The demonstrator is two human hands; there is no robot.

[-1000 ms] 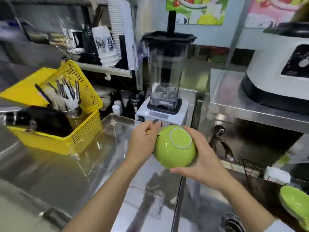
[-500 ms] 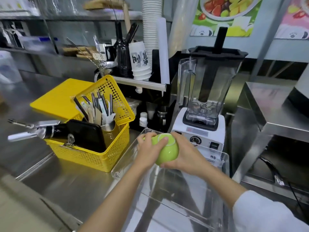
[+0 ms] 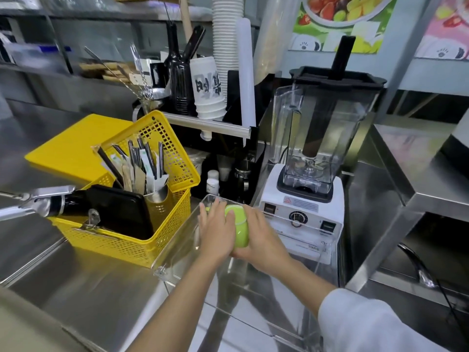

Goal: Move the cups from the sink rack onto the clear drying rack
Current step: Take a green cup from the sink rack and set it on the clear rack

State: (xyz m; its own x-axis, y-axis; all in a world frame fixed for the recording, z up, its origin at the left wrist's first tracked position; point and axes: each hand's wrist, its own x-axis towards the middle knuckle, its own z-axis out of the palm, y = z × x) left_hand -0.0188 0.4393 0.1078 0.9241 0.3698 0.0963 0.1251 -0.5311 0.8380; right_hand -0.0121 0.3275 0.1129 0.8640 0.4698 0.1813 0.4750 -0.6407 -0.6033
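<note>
Green cup (image 3: 239,228) is held inverted between left hand (image 3: 215,233) and right hand (image 3: 261,243), over the clear drying rack (image 3: 177,247). Likely rigid, glossy, slippery, breakable; side grip advisable.

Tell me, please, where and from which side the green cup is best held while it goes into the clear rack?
Grip the green cup by its rounded sides, one palm from the left and one from the right, as the left hand and right hand do now. It is upside down, base ring up, so the smooth bowl offers no handle; the clear drying rack lies open below.
</note>
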